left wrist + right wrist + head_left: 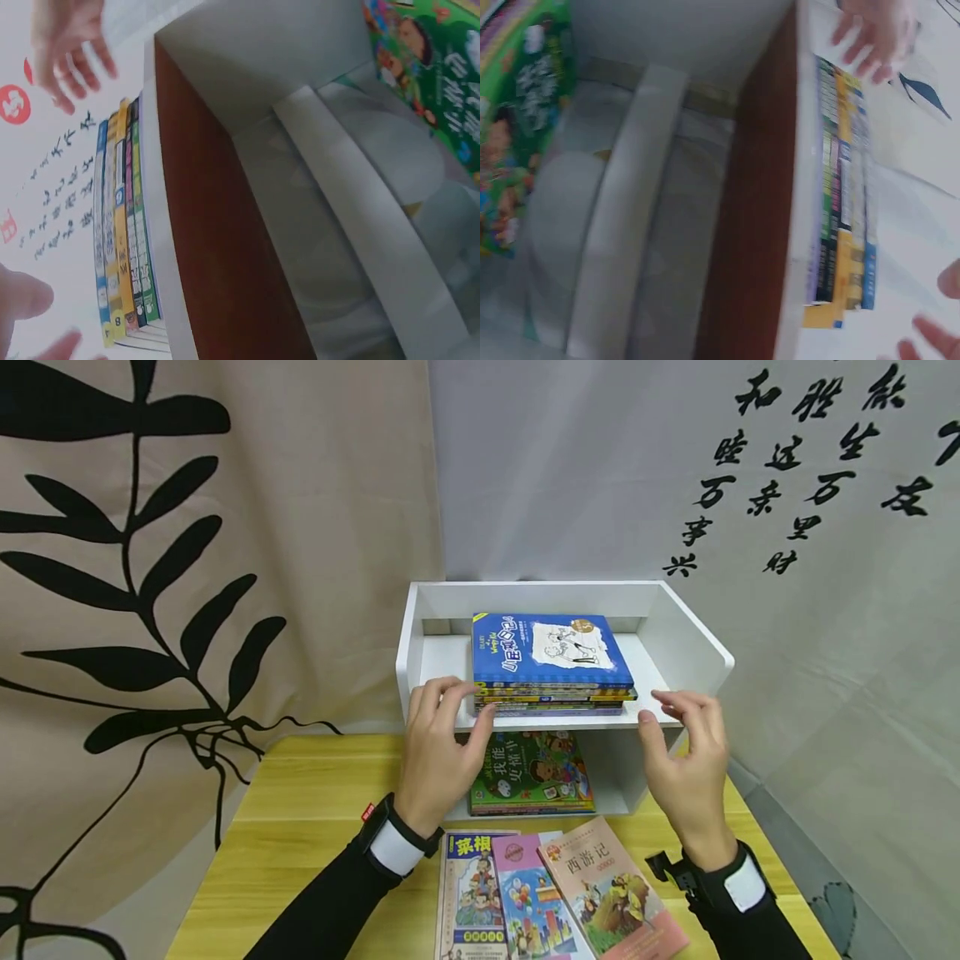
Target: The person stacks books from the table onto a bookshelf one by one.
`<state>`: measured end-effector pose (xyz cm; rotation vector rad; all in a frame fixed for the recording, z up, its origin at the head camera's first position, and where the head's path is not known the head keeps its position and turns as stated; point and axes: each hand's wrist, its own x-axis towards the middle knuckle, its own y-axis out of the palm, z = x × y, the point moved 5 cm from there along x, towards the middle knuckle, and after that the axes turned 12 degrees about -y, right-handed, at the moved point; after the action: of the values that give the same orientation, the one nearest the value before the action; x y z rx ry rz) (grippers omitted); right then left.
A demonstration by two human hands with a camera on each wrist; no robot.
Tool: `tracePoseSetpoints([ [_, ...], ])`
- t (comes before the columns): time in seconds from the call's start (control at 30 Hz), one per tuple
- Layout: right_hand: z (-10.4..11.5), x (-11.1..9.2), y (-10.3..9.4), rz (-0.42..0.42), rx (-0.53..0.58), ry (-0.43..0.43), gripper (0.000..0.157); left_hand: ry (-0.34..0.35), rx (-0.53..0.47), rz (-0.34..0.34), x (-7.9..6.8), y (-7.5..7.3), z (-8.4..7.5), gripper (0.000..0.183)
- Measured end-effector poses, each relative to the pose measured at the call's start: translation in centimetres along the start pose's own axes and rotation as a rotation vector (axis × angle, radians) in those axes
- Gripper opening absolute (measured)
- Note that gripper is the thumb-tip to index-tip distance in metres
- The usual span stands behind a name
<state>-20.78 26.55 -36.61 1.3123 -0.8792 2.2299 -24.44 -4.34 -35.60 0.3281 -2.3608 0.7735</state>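
A stack of several books [551,652], topped by a blue cover with a cartoon drawing, lies on the upper shelf of a white two-tier shelf unit [686,627]. At the stack's left front corner is my left hand [442,752], fingers spread and loosely bent; whether its fingertips touch the books I cannot tell. On the other side my right hand [690,760] hovers by the shelf's front edge, apart from the stack, holding nothing. The book spines [124,225] show edge-on in the left wrist view, with the fingers [26,296] of my left hand away from them.
Green-covered books [532,772] lie on the lower shelf. Three books, a comic-style one [472,893], a pink and blue one [528,893] and a salmon one [611,889], overlap on the yellow wooden table [315,818] in front. Curtains [337,527] hang behind and beside.
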Motion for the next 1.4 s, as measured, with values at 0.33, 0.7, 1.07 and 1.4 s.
tracePoseSetpoints([
  [0.33,-0.6,-8.1,3.4,0.271,0.092,-0.149,0.026,0.017,-0.02,0.161,-5.8,1.3,3.4,0.019],
  [0.7,-2.2,-16.6,8.4,0.634,0.172,0.151,0.019,-0.278,0.161,0.414,-12.9,5.0,12.7,0.014],
  [1.07,-1.6,-19.7,10.6,0.739,0.273,0.228,0.024,-0.363,0.281,0.43,-16.7,6.9,16.6,0.033],
  [1.4,0.7,-20.7,13.2,0.838,0.269,0.13,0.017,-0.396,0.336,0.437,-17.4,7.4,17.7,0.052],
])
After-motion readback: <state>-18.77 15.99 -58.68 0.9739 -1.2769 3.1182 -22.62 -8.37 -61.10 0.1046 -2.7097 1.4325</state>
